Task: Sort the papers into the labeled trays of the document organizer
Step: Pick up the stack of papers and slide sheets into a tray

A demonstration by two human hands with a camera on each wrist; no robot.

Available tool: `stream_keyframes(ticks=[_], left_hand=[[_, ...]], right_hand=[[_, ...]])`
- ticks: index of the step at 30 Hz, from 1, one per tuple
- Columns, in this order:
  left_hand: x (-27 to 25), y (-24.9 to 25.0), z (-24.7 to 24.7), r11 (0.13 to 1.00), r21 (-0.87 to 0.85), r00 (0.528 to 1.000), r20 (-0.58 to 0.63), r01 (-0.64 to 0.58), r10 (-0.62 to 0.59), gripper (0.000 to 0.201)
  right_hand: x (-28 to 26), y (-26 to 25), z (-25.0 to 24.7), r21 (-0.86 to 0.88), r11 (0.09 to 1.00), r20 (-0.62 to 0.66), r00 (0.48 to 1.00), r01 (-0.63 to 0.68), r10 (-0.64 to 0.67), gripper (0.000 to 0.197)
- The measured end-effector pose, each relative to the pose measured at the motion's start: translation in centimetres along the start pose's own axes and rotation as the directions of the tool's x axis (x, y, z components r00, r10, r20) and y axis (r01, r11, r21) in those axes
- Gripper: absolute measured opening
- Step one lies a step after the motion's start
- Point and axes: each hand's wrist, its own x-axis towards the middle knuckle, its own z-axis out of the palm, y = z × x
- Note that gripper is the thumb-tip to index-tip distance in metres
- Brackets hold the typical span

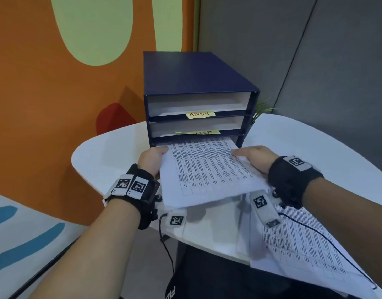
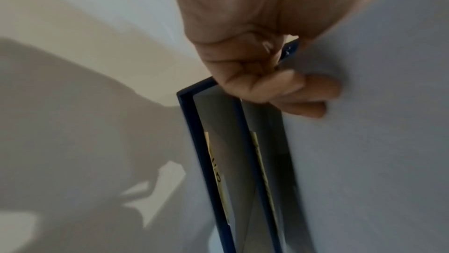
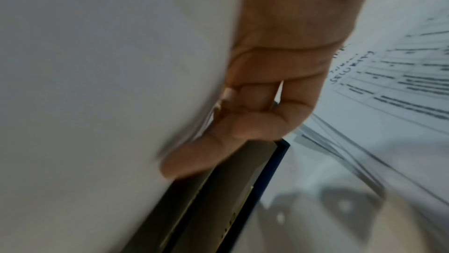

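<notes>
A dark blue document organizer (image 1: 196,74) stands on the white table (image 1: 112,152), with yellow labels on its tray fronts; the top one reads ADMIN (image 1: 199,114). A sheaf of printed table sheets (image 1: 207,169) lies partly inside the bottom tray. My left hand (image 1: 153,158) grips its left edge, fingers curled under the paper (image 2: 303,92). My right hand (image 1: 254,157) grips the right edge, thumb on top, fingers underneath (image 3: 243,122). The organizer's front (image 2: 218,161) shows in both wrist views (image 3: 243,190).
More printed sheets (image 1: 304,244) lie on the table at the near right, under my right forearm. A small green plant (image 1: 262,110) stands behind the organizer's right side. An orange and green wall is behind, grey panels to the right.
</notes>
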Motion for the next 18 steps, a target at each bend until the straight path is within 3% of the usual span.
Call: stream_keyframes(ticks=[2, 4, 6, 9, 10, 13, 15, 18], left_hand=[[0.2, 0.0, 0.3, 0.995, -0.094, 1.000, 0.013, 0.024, -0.023, 0.028], [0.1, 0.0, 0.8, 0.983, -0.165, 0.994, 0.089, 0.083, -0.069, 0.023], [-0.3, -0.1, 1.1, 0.986, -0.119, 0.974, 0.204, 0.120, -0.094, 0.025], [-0.8, -0.2, 0.9, 0.994, 0.036, 0.943, 0.315, 0.101, -0.107, 0.020], [-0.8, -0.4, 0.8, 0.994, 0.066, 0.945, 0.308, 0.090, -0.106, 0.016], [0.3, -0.6, 0.9, 0.994, 0.093, 0.988, 0.138, 0.059, -0.072, 0.011], [0.5, -0.6, 1.4, 0.998, 0.035, 0.997, 0.059, 0.046, -0.048, 0.003], [0.6, -0.4, 1.8, 0.993, -0.097, 0.997, 0.023, 0.074, -0.073, 0.010]], right_hand=[[0.0, 0.6, -0.5, 0.024, 0.999, 0.052, 0.998, -0.033, 0.032, 0.026], [-0.1, 1.0, -0.9, 0.126, 0.991, 0.001, 0.999, -0.037, 0.037, 0.030], [0.3, 1.0, -0.8, 0.239, 0.970, -0.076, 0.995, -0.038, 0.058, 0.039], [1.0, 0.3, -0.2, 0.271, 0.962, -0.123, 0.991, -0.024, 0.059, 0.045], [1.2, 0.1, -0.1, 0.277, 0.960, -0.126, 0.989, -0.039, 0.077, 0.043], [1.6, 0.3, -0.2, 0.289, 0.949, -0.080, 0.984, -0.130, 0.159, 0.027], [1.4, 1.1, -0.5, 0.245, 0.957, -0.061, 0.982, -0.157, 0.177, 0.019], [1.5, 1.8, -0.7, 0.240, 0.960, -0.077, 0.984, -0.140, 0.163, 0.019]])
